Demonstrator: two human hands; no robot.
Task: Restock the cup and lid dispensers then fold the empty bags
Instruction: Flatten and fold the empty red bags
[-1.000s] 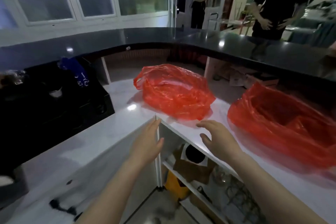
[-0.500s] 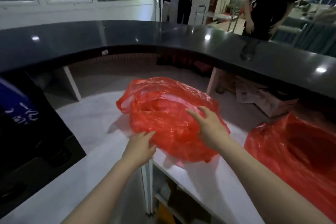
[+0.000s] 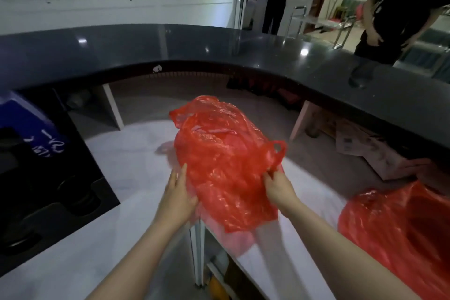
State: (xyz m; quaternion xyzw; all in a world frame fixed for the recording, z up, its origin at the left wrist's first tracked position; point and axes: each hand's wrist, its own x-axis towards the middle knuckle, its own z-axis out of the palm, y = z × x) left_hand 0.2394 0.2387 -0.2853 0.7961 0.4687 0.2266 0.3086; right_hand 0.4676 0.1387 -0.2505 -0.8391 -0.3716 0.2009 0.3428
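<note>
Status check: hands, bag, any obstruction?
Left hand flat against crumpled red plastic bag. Right hand pinching its edge. Second red plastic bag off right, clear.

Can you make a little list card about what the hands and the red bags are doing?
held thing: crumpled red plastic bag
left hand: flat against the bag's left side
right hand: pinching the bag near its loop handle
surface: white counter
second red plastic bag: lying at right, untouched
folded yet: no
</note>
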